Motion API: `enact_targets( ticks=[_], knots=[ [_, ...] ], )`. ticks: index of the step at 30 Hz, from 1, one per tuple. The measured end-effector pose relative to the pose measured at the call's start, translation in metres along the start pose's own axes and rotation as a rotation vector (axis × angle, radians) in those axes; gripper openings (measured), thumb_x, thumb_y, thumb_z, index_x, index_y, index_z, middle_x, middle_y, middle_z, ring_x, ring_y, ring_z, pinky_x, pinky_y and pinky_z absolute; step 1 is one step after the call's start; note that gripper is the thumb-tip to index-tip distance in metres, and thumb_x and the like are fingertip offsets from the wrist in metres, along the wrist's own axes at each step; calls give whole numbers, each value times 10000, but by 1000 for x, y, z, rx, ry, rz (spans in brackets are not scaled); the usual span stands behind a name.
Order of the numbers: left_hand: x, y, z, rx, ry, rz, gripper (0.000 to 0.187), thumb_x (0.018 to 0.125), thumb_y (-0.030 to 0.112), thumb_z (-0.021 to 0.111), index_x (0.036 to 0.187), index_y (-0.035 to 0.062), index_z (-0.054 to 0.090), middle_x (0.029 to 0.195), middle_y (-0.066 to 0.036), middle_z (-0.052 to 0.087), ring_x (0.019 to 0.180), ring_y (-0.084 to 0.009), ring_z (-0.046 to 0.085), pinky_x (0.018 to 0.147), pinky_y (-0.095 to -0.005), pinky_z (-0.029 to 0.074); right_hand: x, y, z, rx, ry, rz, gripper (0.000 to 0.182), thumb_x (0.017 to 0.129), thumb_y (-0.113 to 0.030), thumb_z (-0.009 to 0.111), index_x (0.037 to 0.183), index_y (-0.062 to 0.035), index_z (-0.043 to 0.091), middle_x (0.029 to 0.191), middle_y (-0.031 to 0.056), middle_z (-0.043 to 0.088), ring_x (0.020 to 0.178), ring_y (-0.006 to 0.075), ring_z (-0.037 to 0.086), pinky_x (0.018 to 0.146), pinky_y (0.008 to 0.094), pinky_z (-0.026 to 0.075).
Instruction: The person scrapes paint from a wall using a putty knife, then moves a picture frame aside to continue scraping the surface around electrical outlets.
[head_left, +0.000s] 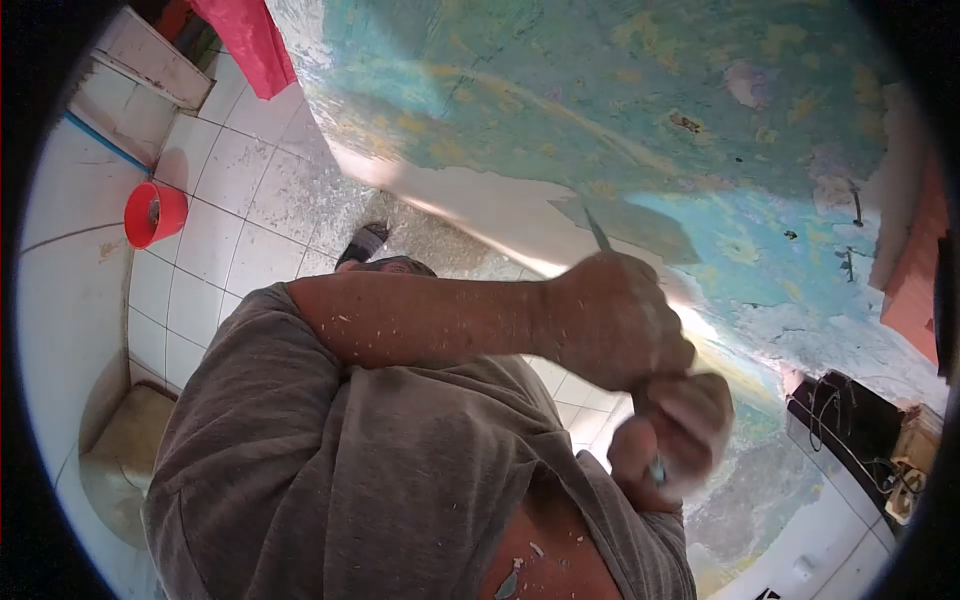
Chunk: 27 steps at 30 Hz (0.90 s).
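Against peeling wall (620, 110): thin metal scraper (598, 232), both hands gripping.

We see a bright daylight scene framed by a circular fisheye mask, with black corners all around. Straight lines bow strongly toward the edges; the floor tiles (240, 200) at upper left curve visibly. A band of hard light crosses the wall (620, 110) from centre left to lower right and glares white near the frame centre. We note motion blur on the right hand (675, 440) at lower right, softer on the left hand (610, 320). The shirt (330, 470) at lower centre lies in even shade. The red bucket (155, 213) casts a short shadow on the floor.
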<state>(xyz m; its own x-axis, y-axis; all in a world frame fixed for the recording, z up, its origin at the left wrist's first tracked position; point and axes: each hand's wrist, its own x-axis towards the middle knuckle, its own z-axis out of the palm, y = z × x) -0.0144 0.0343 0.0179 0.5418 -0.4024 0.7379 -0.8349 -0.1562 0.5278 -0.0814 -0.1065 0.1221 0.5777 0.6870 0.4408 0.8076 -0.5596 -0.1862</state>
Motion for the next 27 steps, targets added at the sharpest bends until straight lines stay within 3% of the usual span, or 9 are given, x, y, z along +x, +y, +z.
enact_targets(
  ticks=[2,6,12,14,16,22,25,26,27],
  knots=[
    [-3,-10,2,-35,83,94,203,705,386,743,769,198,700,697,-26,669,678,-257,694,633,-398,543,0,10,16,-91,-69,28,238,758,-181,811,886,-65,647,936,60,676,687,234,615,573,365,459],
    [-42,-59,31,-14,-116,-174,232,717,400,743,813,193,705,699,-28,651,687,-259,692,616,-403,535,-11,50,82,-23,-41,28,172,819,-132,750,858,-61,598,897,107,678,663,293,590,574,399,433],
    [-8,-2,6,-104,142,102,219,705,336,740,766,160,624,703,-2,631,672,-215,670,621,-375,538,2,-8,12,65,67,-37,169,932,-166,703,854,-77,582,929,64,650,694,208,602,583,364,442],
    [-17,-24,8,-113,118,105,145,798,298,686,787,155,662,678,-23,659,661,-223,688,645,-372,549,-9,11,28,-230,-184,114,188,859,-57,747,855,-83,561,900,86,685,677,250,631,586,355,467],
    [-47,-69,43,-89,34,-119,133,795,297,688,788,166,665,690,-16,661,672,-225,691,649,-365,550,-10,67,86,42,-31,63,196,803,10,755,783,-73,579,885,112,693,661,276,639,586,365,480],
    [-19,-13,21,-142,87,11,107,733,284,716,774,199,666,715,-9,673,671,-247,679,618,-418,540,-4,5,24,6,-9,-39,239,945,-223,683,835,-48,563,952,96,647,660,245,592,572,381,436],
    [-10,-8,9,-102,146,148,111,724,289,721,767,201,671,727,-17,682,678,-251,681,621,-419,544,2,-11,16,-71,10,-64,256,937,-249,705,875,-35,578,932,94,654,661,248,578,569,382,430],
    [-19,-39,29,-189,178,70,120,745,305,717,761,192,676,703,-28,679,659,-260,684,612,-418,548,-8,9,32,-227,-120,38,182,910,-164,705,918,-22,591,898,104,683,659,264,595,588,381,456],
    [-28,-49,33,-159,62,-34,142,754,319,717,760,183,677,686,-34,675,643,-264,683,606,-415,549,-12,32,60,-54,-13,52,146,884,-124,703,881,-16,605,883,112,690,665,274,604,601,383,467]
  ],
)
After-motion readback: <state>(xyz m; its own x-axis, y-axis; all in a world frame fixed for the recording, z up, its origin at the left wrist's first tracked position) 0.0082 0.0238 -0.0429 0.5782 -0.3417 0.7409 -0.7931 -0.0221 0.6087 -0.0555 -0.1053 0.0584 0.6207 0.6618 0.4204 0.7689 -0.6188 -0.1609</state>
